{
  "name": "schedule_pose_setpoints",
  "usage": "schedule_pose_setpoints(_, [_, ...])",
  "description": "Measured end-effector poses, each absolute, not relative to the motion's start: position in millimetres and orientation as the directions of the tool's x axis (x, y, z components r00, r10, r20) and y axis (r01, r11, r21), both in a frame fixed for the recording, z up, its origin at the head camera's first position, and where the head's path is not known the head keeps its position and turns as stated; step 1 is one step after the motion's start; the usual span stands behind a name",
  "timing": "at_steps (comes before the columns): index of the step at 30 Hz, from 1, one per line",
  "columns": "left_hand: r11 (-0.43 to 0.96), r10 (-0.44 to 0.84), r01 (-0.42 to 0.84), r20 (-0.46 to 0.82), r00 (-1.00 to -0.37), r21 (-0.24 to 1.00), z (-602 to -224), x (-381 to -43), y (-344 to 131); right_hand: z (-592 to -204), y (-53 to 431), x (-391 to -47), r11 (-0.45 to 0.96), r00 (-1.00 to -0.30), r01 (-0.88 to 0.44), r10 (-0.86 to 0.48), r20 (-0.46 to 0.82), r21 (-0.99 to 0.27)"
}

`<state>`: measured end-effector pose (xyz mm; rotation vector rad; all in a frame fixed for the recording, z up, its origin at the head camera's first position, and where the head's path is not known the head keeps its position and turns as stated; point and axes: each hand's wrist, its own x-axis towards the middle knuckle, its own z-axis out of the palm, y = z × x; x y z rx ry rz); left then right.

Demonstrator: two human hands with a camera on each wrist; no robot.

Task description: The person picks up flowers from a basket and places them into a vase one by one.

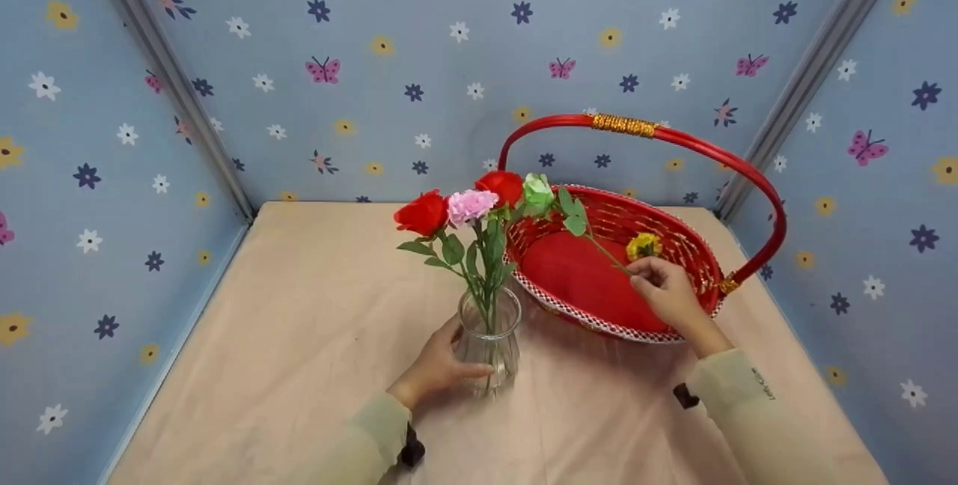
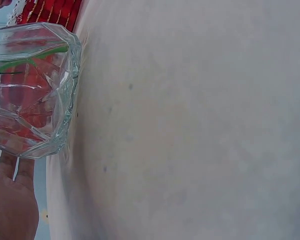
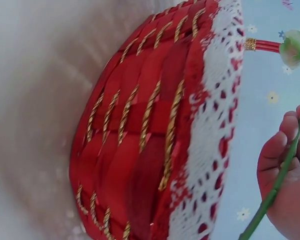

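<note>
My left hand (image 1: 432, 367) holds a clear glass vase (image 1: 506, 356), thumb across its front. Standing in the vase are a red rose (image 1: 421, 214), a pink carnation (image 1: 472, 206) and another red rose (image 1: 500, 186). My right hand (image 1: 664, 294) pinches the stem of a pale green flower (image 1: 537, 194) above the red basket (image 1: 599, 325). The green bloom leans left, beside the vase's flowers. In the right wrist view the green stem (image 3: 277, 185) crosses the palm. The left wrist view shows the faceted vase base (image 2: 65, 100) close up.
A yellow flower (image 1: 644, 245) lies in the basket, just beyond my right hand. The basket's tall red handle (image 1: 763, 189) arches over it. A pale cloth (image 1: 314, 320) covers the table, and patterned blue panels (image 1: 419, 43) stand at the back and sides.
</note>
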<state>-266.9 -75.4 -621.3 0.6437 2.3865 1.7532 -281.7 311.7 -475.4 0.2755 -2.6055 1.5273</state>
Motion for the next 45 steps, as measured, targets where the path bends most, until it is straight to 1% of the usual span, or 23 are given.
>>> schedule_pose_setpoints(9, [0.244,0.389,0.261,0.152,-0.909,0.934,-621.0,-267.6,-74.5,-494.9,314.8,-298.4,0.368,-0.974,-0.226,-0.078,0.212,-0.902])
schedule_pose_setpoints(13, [0.228,0.388,0.270,0.168,-0.906,0.935,-621.1,-267.0,-73.6,-491.0,310.5,-296.7,0.322,-0.971,-0.236,-0.057,0.230,-0.917])
schedule_pose_setpoints(18, [0.246,0.390,0.262,0.152,-0.908,0.933,-620.5,-266.7,-74.8,-481.0,301.9,-291.5,0.265,-0.969,-0.243,-0.021,0.247,-0.933])
schedule_pose_setpoints(22, [0.262,0.394,0.269,0.152,-0.907,0.927,-621.2,-267.6,-75.4,-480.9,299.0,-292.9,0.250,-0.964,-0.246,0.038,0.263,-0.937])
schedule_pose_setpoints(26, [0.260,0.393,0.282,0.166,-0.904,0.924,-622.4,-267.9,-75.2,-477.2,297.1,-292.0,0.255,-0.958,-0.252,0.070,0.278,-0.933])
schedule_pose_setpoints(31, [0.256,0.389,0.289,0.175,-0.905,0.922,-622.6,-268.3,-74.8,-473.0,295.1,-289.3,0.270,-0.953,-0.266,0.069,0.294,-0.925])
schedule_pose_setpoints(34, [0.261,0.386,0.283,0.168,-0.907,0.923,-622.1,-268.4,-74.7,-469.0,291.4,-286.6,0.255,-0.953,-0.269,0.072,0.296,-0.929])
schedule_pose_setpoints(38, [0.264,0.384,0.274,0.160,-0.909,0.925,-622.3,-268.3,-74.8,-464.0,285.6,-283.9,0.210,-0.950,-0.285,0.071,0.305,-0.935])
schedule_pose_setpoints(43, [0.257,0.387,0.280,0.167,-0.907,0.925,-623.5,-268.7,-74.9,-459.7,280.9,-281.6,0.167,-0.952,-0.298,0.027,0.306,-0.940])
schedule_pose_setpoints(45, [0.252,0.388,0.280,0.168,-0.906,0.926,-623.7,-268.5,-75.1,-458.0,278.8,-280.8,0.120,-0.957,-0.288,-0.001,0.290,-0.950])
